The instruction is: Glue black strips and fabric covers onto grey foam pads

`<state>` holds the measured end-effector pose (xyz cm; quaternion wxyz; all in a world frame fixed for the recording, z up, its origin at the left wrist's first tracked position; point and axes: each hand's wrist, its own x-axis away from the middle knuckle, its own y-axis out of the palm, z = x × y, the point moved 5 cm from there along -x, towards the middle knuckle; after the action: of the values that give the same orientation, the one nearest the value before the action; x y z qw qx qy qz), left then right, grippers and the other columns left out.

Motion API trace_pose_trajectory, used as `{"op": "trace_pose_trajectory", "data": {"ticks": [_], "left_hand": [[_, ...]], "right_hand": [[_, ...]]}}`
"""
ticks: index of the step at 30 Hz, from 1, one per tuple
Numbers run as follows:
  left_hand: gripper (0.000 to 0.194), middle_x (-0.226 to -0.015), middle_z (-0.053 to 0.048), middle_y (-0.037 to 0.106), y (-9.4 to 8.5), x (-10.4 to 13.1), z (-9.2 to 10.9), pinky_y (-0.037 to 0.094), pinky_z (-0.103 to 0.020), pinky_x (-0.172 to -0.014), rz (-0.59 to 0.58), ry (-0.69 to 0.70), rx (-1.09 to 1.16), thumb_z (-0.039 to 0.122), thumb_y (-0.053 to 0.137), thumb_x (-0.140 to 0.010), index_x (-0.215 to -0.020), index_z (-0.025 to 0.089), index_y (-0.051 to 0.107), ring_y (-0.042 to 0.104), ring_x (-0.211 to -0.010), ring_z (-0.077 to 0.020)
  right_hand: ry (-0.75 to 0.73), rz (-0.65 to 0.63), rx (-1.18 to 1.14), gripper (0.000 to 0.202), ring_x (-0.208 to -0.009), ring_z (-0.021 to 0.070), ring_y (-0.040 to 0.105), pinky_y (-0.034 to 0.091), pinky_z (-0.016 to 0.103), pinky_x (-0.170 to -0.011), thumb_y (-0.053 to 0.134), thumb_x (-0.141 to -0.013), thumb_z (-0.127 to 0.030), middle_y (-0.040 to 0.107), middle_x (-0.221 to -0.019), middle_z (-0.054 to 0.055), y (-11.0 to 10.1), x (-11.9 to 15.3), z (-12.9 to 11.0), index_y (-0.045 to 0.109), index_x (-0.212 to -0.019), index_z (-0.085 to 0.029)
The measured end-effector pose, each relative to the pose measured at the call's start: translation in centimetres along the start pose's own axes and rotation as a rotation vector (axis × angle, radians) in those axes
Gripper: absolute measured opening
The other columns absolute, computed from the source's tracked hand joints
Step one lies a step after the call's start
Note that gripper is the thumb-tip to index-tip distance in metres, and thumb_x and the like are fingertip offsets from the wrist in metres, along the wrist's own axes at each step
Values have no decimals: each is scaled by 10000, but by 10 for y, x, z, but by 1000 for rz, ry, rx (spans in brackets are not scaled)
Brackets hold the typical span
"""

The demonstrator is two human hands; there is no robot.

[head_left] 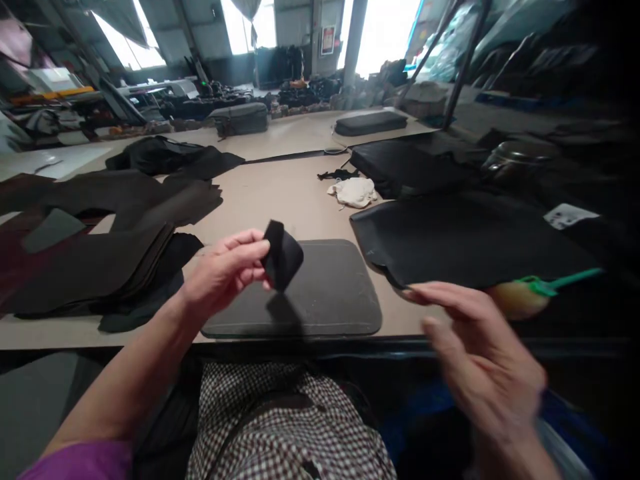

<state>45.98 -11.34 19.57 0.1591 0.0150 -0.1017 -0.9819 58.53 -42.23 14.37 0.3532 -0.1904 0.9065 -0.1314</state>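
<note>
A small black piece is pinched between the thumb and fingers of my left hand, raised over a dark rounded panel that lies at the table's front edge. My right hand is at the right, slightly blurred, with thumb and fingers apart and nothing between them. Its fingertips are close to the near left corner of a large black sheet; whether they touch it I cannot tell. Just beyond that hand lies a yellowish container with a green nozzle.
Stacked dark pieces cover the table's left side. A crumpled white cloth lies beyond the panel, beside a black bundle. Farther back are a dark case and a flat black item. A glass jar stands at the right.
</note>
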Motion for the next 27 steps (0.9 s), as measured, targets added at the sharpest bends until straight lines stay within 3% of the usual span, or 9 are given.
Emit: {"op": "trace_pose_trajectory", "data": {"ticks": [2,4,6,8,12,15,20,23,27], "left_hand": [[222,-801,-34,663,30,23,-22,567,-214,-576,-116,-131,70,355,743,-919,-934,138,698,636,-631,-107],[227,-801,-27,664,46,42,-45,560,-213,-586,-179,-212,107,374,722,-944,-949,149,688,633,-628,-101],[265,-781,-18,652,49,54,-65,551,-210,-606,-181,-237,70,421,685,-976,-967,156,678,631,-637,-101],[364,-776,-28,643,41,60,-82,550,-223,-631,-143,-228,2,509,620,-1004,-977,150,672,633,-664,-113],[571,-864,-92,668,23,64,-114,544,-247,-587,-61,-287,63,670,504,-999,-982,124,670,635,-684,-142],[612,-885,-105,674,23,65,-127,532,-233,-542,-58,-359,174,711,481,-986,-984,129,668,633,-684,-145],[673,-857,-81,672,31,63,-128,488,-201,-455,-124,-373,239,808,526,-902,-1039,163,660,649,-685,-157],[483,-769,-21,646,22,59,-130,382,-152,-400,-32,-336,171,634,738,-870,-986,178,629,582,-558,-96],[372,-551,50,553,6,49,-136,271,-134,-385,70,-307,29,479,798,-877,-901,169,595,406,-402,-35]], "right_hand": [[12,-179,-285,402,-1281,285,606,477,498,-1127,720,-967,-422,632,-1355,100,40,-2,-36,645,-1340,-292],[187,-367,-516,497,-1172,251,668,557,420,-1022,806,-898,-450,672,-1292,81,78,3,-51,624,-1329,-281],[445,-468,-669,440,-960,194,715,594,323,-852,849,-857,-446,735,-1096,43,105,17,-49,653,-1197,-247],[677,-460,-753,356,-772,143,688,560,249,-708,866,-834,-453,741,-891,8,120,36,-37,675,-1003,-206],[908,-352,-806,402,-611,101,604,471,202,-573,919,-746,-477,709,-725,-10,129,65,-12,675,-796,-162],[948,-358,-854,397,-644,129,644,510,233,-621,878,-786,-519,744,-767,18,131,75,-6,736,-844,-152],[922,-383,-881,420,-757,195,728,589,314,-749,776,-882,-575,797,-904,60,134,80,-7,808,-1005,-175],[915,-361,-866,442,-829,214,749,609,343,-811,756,-905,-574,804,-995,64,136,85,-4,800,-1133,-199],[916,-159,-867,499,-991,228,743,601,343,-897,704,-952,-573,782,-1161,67,129,96,10,725,-1330,-249]]}}
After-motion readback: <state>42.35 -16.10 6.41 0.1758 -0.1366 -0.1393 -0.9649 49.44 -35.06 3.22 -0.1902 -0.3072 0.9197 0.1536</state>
